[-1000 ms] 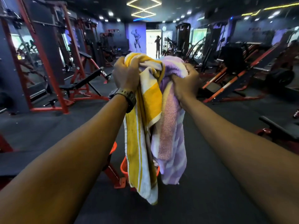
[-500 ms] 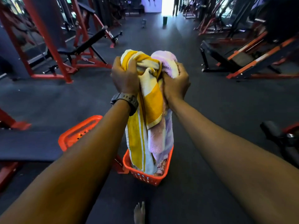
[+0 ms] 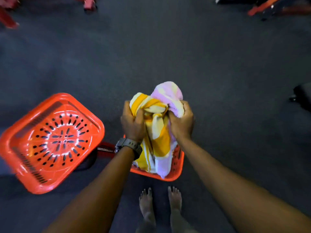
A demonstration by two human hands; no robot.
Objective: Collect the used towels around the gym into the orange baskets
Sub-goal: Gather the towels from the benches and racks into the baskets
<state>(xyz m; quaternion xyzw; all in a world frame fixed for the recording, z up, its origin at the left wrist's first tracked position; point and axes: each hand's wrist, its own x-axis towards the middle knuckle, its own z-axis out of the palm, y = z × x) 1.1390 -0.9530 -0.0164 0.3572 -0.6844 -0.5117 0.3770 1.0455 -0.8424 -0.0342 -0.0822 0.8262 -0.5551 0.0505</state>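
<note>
Both hands grip a bundle of towels above an orange basket (image 3: 175, 175) on the floor in front of my feet. My left hand (image 3: 133, 123) clutches the yellow-and-white striped towel (image 3: 156, 132). My right hand (image 3: 181, 125) clutches the lilac-and-cream towel (image 3: 168, 91). The lower ends of both towels hang inside the basket. A second orange basket (image 3: 50, 142) stands to the left, with nothing in it, its perforated bottom showing.
My bare feet (image 3: 159, 202) stand just behind the filled basket. Red machine frames (image 3: 8, 15) sit at the top left, an orange-and-black frame (image 3: 269, 5) at the top right, and a dark object (image 3: 303, 96) at the right edge. Dark rubber floor surrounds the baskets.
My view has tipped from the gym hall down to the floor. Both hands have lowered the towel bundle, and its ends have gone into the basket by my feet.
</note>
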